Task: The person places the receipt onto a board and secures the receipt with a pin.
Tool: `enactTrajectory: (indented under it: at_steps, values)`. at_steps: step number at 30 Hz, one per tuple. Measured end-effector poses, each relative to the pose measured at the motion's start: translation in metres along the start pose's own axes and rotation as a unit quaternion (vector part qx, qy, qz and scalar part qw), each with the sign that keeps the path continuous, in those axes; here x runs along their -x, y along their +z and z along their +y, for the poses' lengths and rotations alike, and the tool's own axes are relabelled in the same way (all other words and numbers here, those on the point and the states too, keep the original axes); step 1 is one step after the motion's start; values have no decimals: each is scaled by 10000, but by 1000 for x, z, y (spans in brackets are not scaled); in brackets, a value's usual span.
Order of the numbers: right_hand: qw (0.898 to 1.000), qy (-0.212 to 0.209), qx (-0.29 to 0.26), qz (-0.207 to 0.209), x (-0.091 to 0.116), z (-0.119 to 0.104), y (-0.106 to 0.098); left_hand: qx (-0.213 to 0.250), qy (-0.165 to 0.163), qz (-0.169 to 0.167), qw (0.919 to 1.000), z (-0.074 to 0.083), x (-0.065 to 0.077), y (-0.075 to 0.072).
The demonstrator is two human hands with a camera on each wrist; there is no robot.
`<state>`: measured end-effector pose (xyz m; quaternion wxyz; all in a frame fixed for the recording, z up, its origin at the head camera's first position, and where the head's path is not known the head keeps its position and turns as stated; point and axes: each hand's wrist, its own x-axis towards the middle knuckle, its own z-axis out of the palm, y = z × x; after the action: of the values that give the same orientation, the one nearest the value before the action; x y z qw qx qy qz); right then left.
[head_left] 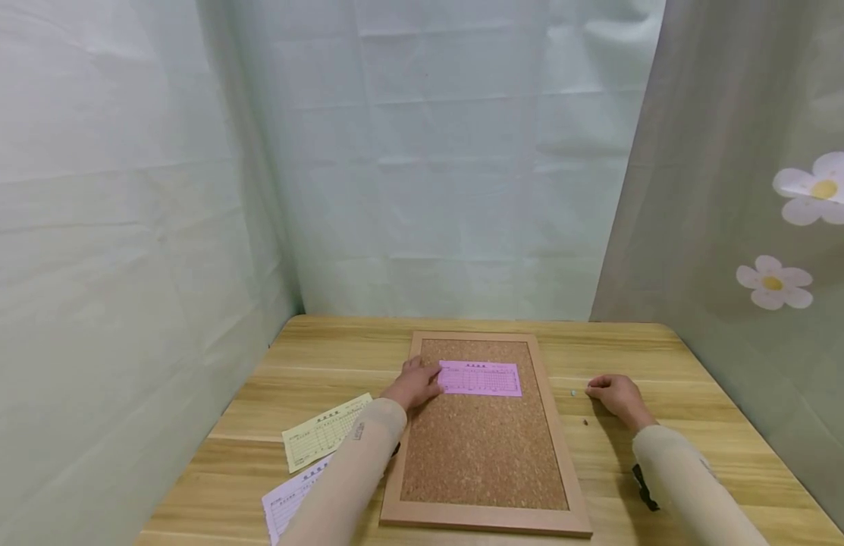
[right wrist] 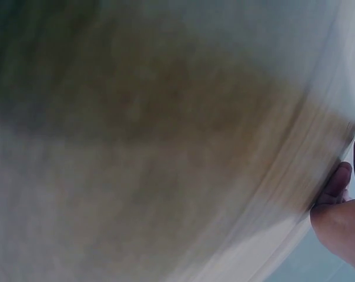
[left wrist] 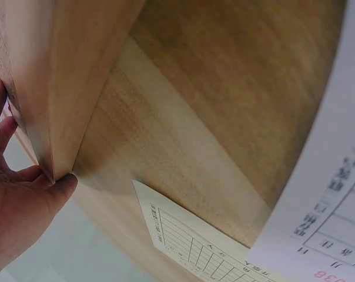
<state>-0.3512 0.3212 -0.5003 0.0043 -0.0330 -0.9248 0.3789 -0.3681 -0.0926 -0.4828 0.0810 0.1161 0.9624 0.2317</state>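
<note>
A pink printed slip [head_left: 480, 378] lies flat across the upper part of a wood-framed corkboard [head_left: 486, 455]. My left hand [head_left: 413, 384] rests over the board's left frame, its fingers spread. Fingertips reach the slip's left edge, while in the left wrist view other fingers of the left hand [left wrist: 19, 200] touch the frame's side. To the right of the board, my right hand [head_left: 618, 396] has its thumb and finger close together down at the tabletop. Beside them lie a tiny pale blue piece [head_left: 573, 393] and a tiny dark piece [head_left: 585, 422]. I cannot tell whether those fingertips pinch anything.
Left of the board, a yellow slip [head_left: 319, 438] and a white slip [head_left: 282, 506] lie on the wooden table [head_left: 244, 425], partly covered by my left forearm. Pale curtains [head_left: 449, 167] hang close around the table's back and sides.
</note>
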Motion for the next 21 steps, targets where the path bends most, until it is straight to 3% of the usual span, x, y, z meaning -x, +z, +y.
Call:
enactTrajectory:
  at_steps: [6, 21]
  values:
    - [10000, 30, -21, 14, 1, -2, 0, -43, 106, 9, 9999, -1, 0, -1]
    - [9997, 56, -220, 15, 3, -2, 0, 17, -3, -42, 10000, -2, 0, 0]
